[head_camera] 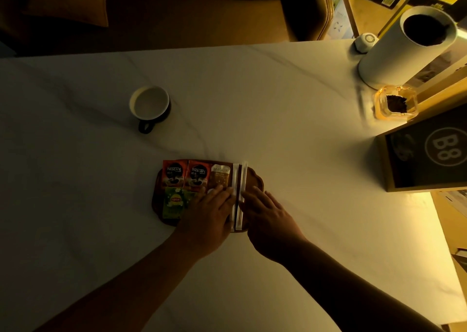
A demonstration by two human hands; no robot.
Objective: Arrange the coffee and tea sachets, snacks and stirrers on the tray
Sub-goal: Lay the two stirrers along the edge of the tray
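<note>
We see a dark wooden tray with a scalloped edge (255,180) lying at the near middle of a pale marble-look table (290,119). Along its far side, from nine toward three o'clock, lie two red Nescafé coffee sachets (173,173) (198,175) side by side, then a brown-and-white snack packet (220,175) just beside them. At seven o'clock on the tray sits a green Lipton tea sachet (175,201), touching the red ones above it. Two long white paper-wrapped stirrers (239,180) lie parallel, running twelve to six across the tray's right part.

Our left hand (208,215) lies flat, palm down, fingers spread over the tray's near middle and touching the left stirrer; it grips nothing. Our right hand (267,211) is likewise flat and splayed, fingertips against the right stirrer, holding nothing.

At ten o'clock from the tray stands a white-lined black-handled cup (149,105). At two o'clock stand a tall white cylinder (404,48) and an amber glass dish (395,103); at three o'clock, a dark box marked B8 (429,152).
</note>
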